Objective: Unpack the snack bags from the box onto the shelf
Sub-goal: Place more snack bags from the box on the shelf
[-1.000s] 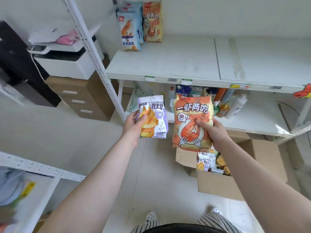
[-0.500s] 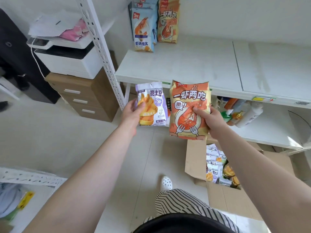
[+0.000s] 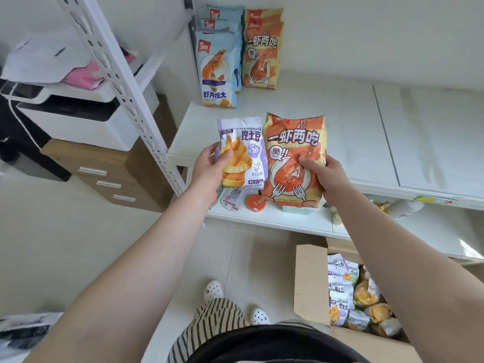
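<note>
My left hand [image 3: 209, 166] grips a small purple potato-snack bag [image 3: 245, 148] by its left edge. My right hand [image 3: 323, 174] holds a larger orange shrimp-snack bag [image 3: 293, 142] by its right side. Both bags hang upright, side by side, over the front left corner of the white shelf [image 3: 340, 121]. At the shelf's back left stand blue shrimp-chip bags [image 3: 218, 66] and orange shrimp bags [image 3: 260, 51]. The open cardboard box [image 3: 310, 281] sits on the floor at lower right, with several snack bags [image 3: 353, 297] inside.
A perforated white upright [image 3: 123, 82] runs beside the shelf's left edge. A lower shelf [image 3: 288, 218] carries small packets and bottles. A printer [image 3: 78, 119] on a wooden drawer cabinet [image 3: 110, 174] stands to the left. My feet [image 3: 214, 289] are on the tiled floor.
Both hands have carried their bags up and forward, from below shelf height to over the shelf's front left corner. The view has shifted closer to the shelf.
</note>
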Motion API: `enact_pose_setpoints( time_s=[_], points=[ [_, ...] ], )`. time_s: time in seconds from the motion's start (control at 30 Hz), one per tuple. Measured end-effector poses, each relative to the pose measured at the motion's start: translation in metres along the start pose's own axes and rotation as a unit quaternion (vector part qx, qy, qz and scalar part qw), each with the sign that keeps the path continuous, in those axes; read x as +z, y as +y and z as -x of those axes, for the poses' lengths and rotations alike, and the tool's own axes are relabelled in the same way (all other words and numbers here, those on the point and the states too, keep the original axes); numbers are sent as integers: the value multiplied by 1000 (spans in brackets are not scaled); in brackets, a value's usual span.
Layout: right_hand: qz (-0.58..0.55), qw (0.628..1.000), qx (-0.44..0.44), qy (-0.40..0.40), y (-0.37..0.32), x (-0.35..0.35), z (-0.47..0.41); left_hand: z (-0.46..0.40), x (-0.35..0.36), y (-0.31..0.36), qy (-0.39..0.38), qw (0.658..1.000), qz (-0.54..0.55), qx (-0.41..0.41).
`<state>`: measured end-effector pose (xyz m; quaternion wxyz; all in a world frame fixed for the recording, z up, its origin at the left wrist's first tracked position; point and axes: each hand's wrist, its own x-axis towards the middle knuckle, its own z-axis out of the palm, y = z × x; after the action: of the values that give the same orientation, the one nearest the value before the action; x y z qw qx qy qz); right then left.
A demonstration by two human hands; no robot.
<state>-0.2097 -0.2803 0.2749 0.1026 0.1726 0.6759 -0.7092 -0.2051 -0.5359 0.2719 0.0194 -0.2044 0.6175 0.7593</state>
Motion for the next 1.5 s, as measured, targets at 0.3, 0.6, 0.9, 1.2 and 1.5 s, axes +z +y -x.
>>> enact_pose_setpoints(
  time_s=[0.3,0.6,0.9,1.2,1.5],
  points=[
    [-40,997,-4,68,-14,26,-81,-111,10,31,-76,996,-42,-8],
    [-43,993,-3,110,-33,41,-151,-169,-6,44,-93,995,-28,-31],
    [-26,997,-51,58,-84,91,-260,-199,0,41,-65,998,4,-1],
    [64,992,-80,76,-112,130,-341,-221,21,29,-82,996,10,14],
    [142,985,-36,88,-105,135,-354,-225,34,26,-89,996,9,13]
  ],
)
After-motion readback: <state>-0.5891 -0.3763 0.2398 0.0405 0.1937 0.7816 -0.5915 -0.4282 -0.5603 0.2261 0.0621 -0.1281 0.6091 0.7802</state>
